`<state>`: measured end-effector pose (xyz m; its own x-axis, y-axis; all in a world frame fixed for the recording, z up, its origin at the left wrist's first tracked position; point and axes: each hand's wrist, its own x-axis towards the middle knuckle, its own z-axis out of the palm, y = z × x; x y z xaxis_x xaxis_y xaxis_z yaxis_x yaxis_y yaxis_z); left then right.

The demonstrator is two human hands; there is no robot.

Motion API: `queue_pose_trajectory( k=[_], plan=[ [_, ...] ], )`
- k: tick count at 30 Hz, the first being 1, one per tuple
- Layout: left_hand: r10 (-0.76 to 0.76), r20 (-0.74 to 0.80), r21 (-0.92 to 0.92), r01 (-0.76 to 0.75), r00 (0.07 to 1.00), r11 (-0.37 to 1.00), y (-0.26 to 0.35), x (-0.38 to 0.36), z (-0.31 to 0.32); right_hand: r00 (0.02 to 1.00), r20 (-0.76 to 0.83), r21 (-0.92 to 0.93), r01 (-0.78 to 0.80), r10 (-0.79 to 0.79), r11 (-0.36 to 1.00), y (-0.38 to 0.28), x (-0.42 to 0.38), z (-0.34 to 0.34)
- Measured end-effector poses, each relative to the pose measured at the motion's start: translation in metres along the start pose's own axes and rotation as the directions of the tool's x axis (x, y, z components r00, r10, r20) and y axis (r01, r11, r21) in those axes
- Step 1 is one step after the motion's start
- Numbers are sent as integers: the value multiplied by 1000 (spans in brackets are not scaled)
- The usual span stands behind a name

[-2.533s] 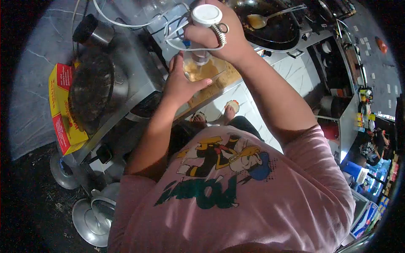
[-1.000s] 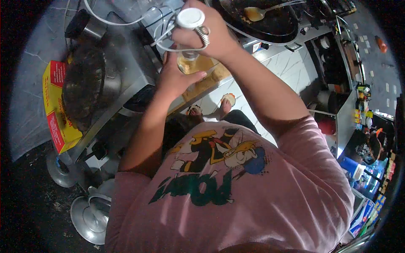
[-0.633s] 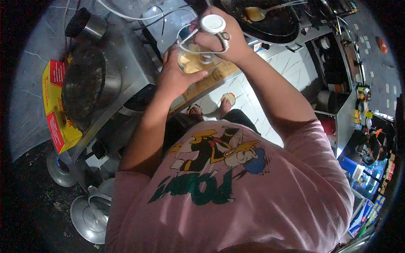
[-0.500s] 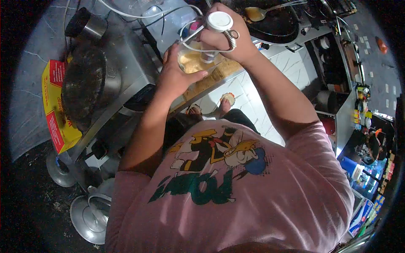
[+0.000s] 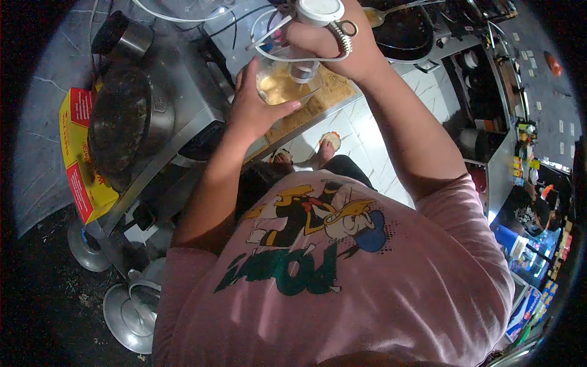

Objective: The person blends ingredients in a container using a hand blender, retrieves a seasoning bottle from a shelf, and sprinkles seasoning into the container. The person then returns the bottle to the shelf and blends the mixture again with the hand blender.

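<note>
Near the front edge of the wooden board [image 5: 336, 90], my left hand [image 5: 251, 107] braces the left side of a clear container [image 5: 313, 92], its thumb along the side nearest me and the other fingers spread up the wall. A pale yellow mixture [image 5: 278, 90] lies inside. My right hand [image 5: 351, 49] is clenched round a white-capped hand mixer [image 5: 320, 11], whose lower end stands in the container towards its right side. A white cable [image 5: 287, 59] loops in front of that fist, with a coiled cord [image 5: 340, 38] beside it. Past the board's right end sits a dark wok [image 5: 403, 40].

If I leaned the mixer hard against the wall, I think the container could skid or tip over the board's front edge, since only my left hand steadies it. Lifting the working end while it spins could splash the mixture over my thumb, and a sagging cable might dip in.

I cannot tell whether the mixer is running; its tip is lost in the mixture. My left hand hides part of the container, and I can't make out how its base sits. The top of the view crops my right knuckles, and my forearm covers some of the wok.
</note>
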<state>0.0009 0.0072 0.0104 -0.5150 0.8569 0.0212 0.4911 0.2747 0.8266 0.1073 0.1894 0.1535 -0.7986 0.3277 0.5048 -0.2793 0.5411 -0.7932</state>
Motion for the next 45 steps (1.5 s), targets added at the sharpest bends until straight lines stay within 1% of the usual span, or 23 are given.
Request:
queue_pose_trajectory(
  k=[7, 10, 13, 15, 16, 17, 18, 19, 20, 21, 22, 23, 24, 26, 28, 30, 31, 33, 36, 38, 40, 43, 45],
  plan=[
    [0, -31, 15, 1, 1000, 1000, -1, -1, 2, 999, -6, -57, 39, -39, 998, -5, 4, -1],
    [7, -34, 24, -6, 999, 1000, 1, -1, 2, 1000, -12, 25, 7, -6, 1000, -8, 4, -1],
    [26, -42, 13, -25, 999, 1000, 0, -1, 3, 999, -13, -106, 48, -50, 993, -7, 4, -2],
    [18, -72, 82, -12, 997, 997, -14, -6, 7, 997, 30, -3, -65, 65, 998, -4, 2, -3],
    [32, -88, 132, -20, 996, 991, -14, -3, 14, 982, 92, -355, 186, -164, 916, 26, 5, 4],
    [13, -49, 83, -9, 999, 996, -6, 0, 10, 999, 46, -191, -3, 12, 982, 17, 1, 2],
    [19, 11, 14, -19, 1000, 1000, -3, -2, 5, 994, -71, -185, -100, 88, 978, -4, -4, 6],
    [106, -60, 66, -102, 993, 993, -20, -1, 12, 990, -15, -175, -138, 138, 975, 6, -5, 8],
    [63, 28, -115, -59, 998, 992, -12, -1, 10, 991, -136, -303, -27, -15, 953, 18, -8, 17],
    [103, 9, -115, -102, 995, 988, -22, -3, 11, 965, -18, -68, -261, 261, 963, 22, -8, 18],
    [174, -34, 24, -173, 984, 985, -49, -2, 17, 994, -103, -254, -66, 41, 965, 39, -10, 29],
    [104, 9, -31, -104, 995, 994, -48, -1, 16, 987, -156, -160, -54, 29, 986, 45, -14, 33],
    [132, 28, -73, -129, 991, 989, -29, -4, 12, 988, -138, -212, -94, 65, 973, 54, -15, 40],
    [139, 9, -113, -137, 990, 984, -44, -2, 18, 949, -135, -71, -295, 284, 953, 57, -22, 43],
    [181, -19, -96, -182, 983, 979, -43, -4, 20, 984, -155, -219, -119, 86, 968, 63, -26, 43],
    [42, 2, -274, -40, 999, 961, -52, 1, 24, 980, -162, -86, -127, 111, 988, 57, -31, 43],
    [66, 1, -280, -63, 998, 958, -55, 3, 22, 979, -155, -111, -151, 133, 982, 57, -32, 44],
    [28, -3, -138, -29, 1000, 990, -53, 0, 17, 979, -155, -92, -146, 130, 985, 48, -38, 40],
    [138, -33, 30, -137, 990, 990, -52, 3, 12, 981, -162, -62, -120, 109, 991, 37, -43, 38],
    [141, -30, 28, -140, 990, 990, -73, 11, 13, 962, -183, -100, -224, 203, 970, 34, -45, 38],
    [6, 28, -39, -5, 1000, 999, -50, 6, 12, 963, -192, -103, -210, 187, 972, 36, -43, 38],
    [40, -39, 18, -39, 998, 999, -38, 1, 15, 964, -205, -113, -195, 169, 974, 44, -45, 40],
    [54, -13, 6, -54, 998, 999, -36, 2, 11, 964, -215, -119, -182, 154, 976, 48, -46, 42]
  ],
)
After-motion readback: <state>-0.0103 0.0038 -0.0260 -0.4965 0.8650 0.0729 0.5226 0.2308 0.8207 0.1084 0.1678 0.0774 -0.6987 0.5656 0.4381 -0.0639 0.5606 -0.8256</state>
